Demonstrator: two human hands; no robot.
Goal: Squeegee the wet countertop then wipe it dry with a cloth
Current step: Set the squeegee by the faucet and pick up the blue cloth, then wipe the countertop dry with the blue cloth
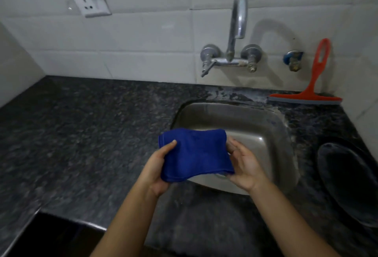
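cloth (196, 154): blue fabric in the fingers (170, 145); soft, matt, fine nap, stitched hem.
sink (255, 126): under and beyond the fingers; stainless steel, smooth, brushed satin sheen.
tabletop (81, 134): left of the fingers; dark speckled stone, polished, dull gloss.
tap (238, 17): well beyond the fingers; chromed metal, glossy, duller and spotted at the valves.
squeegee (315, 85): beyond the fingers to the right; smooth orange-red plastic, matt grey blade strip.
wall tiles (143, 31): white, glazed, smooth, faint gloss.
socket (92, 1): white glossy plastic.
plate (347, 179): right of the fingers; dark, smooth, glossy.
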